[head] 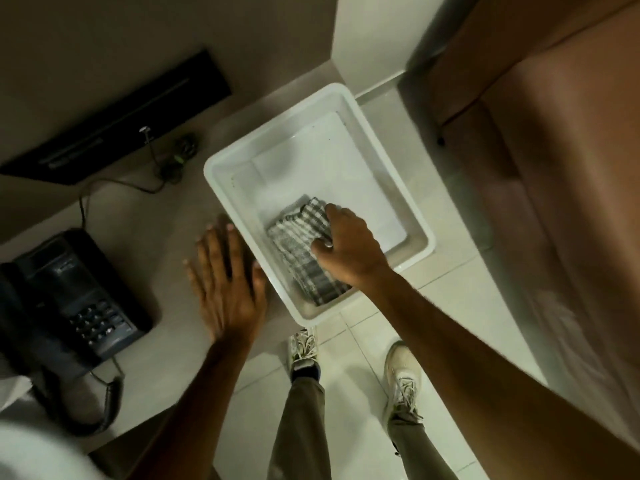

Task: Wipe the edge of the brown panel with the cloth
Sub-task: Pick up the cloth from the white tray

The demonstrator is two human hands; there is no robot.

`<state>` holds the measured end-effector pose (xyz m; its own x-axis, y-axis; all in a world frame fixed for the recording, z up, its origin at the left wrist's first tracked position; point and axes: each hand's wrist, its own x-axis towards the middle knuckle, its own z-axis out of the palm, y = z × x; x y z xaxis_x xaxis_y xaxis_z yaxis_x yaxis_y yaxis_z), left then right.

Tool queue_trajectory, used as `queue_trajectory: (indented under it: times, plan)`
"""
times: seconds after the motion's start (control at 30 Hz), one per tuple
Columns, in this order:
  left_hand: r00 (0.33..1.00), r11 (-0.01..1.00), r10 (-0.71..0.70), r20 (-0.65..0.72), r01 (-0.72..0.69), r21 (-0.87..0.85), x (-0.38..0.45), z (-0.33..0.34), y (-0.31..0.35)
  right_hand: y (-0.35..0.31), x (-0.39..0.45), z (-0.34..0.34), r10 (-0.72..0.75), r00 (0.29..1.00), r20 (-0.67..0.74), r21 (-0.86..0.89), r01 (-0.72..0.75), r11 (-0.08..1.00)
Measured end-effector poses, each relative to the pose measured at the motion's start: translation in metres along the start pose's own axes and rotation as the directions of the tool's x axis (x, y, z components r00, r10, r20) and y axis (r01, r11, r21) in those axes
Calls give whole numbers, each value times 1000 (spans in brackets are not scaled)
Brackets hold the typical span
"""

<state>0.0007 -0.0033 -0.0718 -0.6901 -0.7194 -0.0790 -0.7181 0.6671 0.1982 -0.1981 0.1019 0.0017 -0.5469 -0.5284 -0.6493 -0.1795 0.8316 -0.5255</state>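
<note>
A grey-and-white checked cloth (301, 251) lies folded in the near corner of a white plastic tub (349, 102). My right hand (349, 247) is on the cloth, its fingers curled round the cloth's right edge. My left hand (225, 278) lies flat with straight fingers on the pale counter (166, 216), just left of the tub's wall. The brown panel (561, 168) stands to the right of the tub, its edge running from the top towards the lower right.
A black desk phone (69, 292) with a coiled cord sits at the counter's left. A black device (114, 123) with a cable stands against the back wall. The tub overhangs the counter's edge above a tiled floor, where my two shoes (401, 372) show.
</note>
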Motion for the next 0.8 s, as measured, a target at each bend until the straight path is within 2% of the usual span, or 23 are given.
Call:
queue_trajectory:
  times: [0.07, 0.13, 0.17, 0.27, 0.33, 0.37, 0.43, 0.57, 0.63, 0.7, 0.8]
  plan:
    - [994, 1000, 0, -106, 0, 7, 16, -24, -2, 1, -5, -6, -3, 1000, 4, 88, 2, 996]
    - [980, 997, 79, -182, -77, 20, 37, -55, 12, 4, -18, -18, 22, 999, -48, 315, -6, 949]
    - [966, 988, 155, -209, -152, 32, 48, -71, 28, 8, -26, -28, 53, 996, -70, 463, -15, 886]
    - [901, 915, 395, -178, -404, -14, 86, -115, 101, 19, -56, -62, 166, 979, -117, 814, -2, 581]
    - [798, 811, 576, -180, -585, 1, 101, -134, 166, 38, -82, -83, 224, 963, -148, 938, 65, 340]
    - [724, 735, 669, -170, -678, 10, 107, -139, 202, 51, -97, -95, 245, 955, -167, 962, 104, 251]
    - [567, 574, 813, -133, -819, 20, 107, -148, 268, 82, -125, -112, 318, 921, -226, 968, 175, 181]
    - [180, 179, 984, 6, -982, 68, 63, -145, 405, 168, -191, -122, 491, 830, -263, 959, 283, 35]
    - [-57, -65, 993, 106, -995, 70, 13, -133, 468, 214, -226, -114, 585, 775, -239, 938, 340, -68]
    - [-286, -297, 940, 186, -954, 34, -48, -114, 523, 258, -254, -97, 693, 700, -173, 900, 399, -178]
    - [-544, -561, 804, 240, -828, 4, -130, -80, 581, 311, -274, -68, 814, 580, -16, 799, 497, -338]
